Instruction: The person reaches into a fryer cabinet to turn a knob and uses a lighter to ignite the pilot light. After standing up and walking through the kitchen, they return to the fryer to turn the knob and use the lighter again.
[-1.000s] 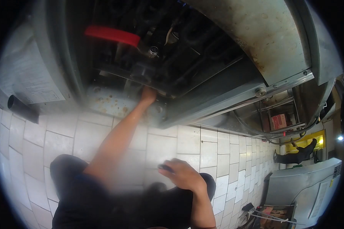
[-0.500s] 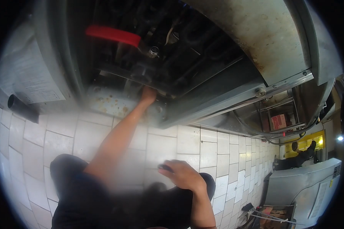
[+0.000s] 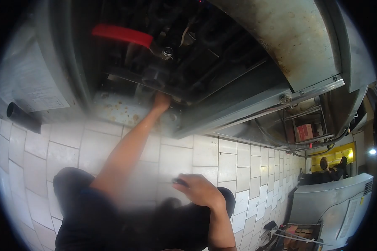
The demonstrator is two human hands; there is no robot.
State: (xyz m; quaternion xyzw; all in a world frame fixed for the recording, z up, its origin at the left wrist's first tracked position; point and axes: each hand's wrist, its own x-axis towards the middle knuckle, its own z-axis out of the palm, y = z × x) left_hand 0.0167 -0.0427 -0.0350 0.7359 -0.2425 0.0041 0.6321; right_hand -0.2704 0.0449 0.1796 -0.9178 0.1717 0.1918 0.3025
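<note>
My left hand [image 3: 162, 101] reaches into the dark lower part of a metal appliance, just above its base plate [image 3: 132, 109]. Its fingers disappear behind a ledge, so their grip is hidden. Above it, a red lever handle [image 3: 123, 35] sits beside a metal pipe fitting [image 3: 167, 52]. My right hand [image 3: 201, 190] rests by my knee, its fingers closed around a small dark object [image 3: 180, 182] whose kind I cannot make out.
A grey panel edge [image 3: 238, 102] runs along the appliance's right side. A short dark pipe [image 3: 24, 118] sticks out at the left. White tiles [image 3: 205, 155] cover the floor. Further right are a grey cabinet [image 3: 331, 201], an open box [image 3: 299, 236] and another person [image 3: 329, 173] in dark clothes.
Both hands keep nearly the same places and the view shifts only slightly. The person in the background has moved a little.
</note>
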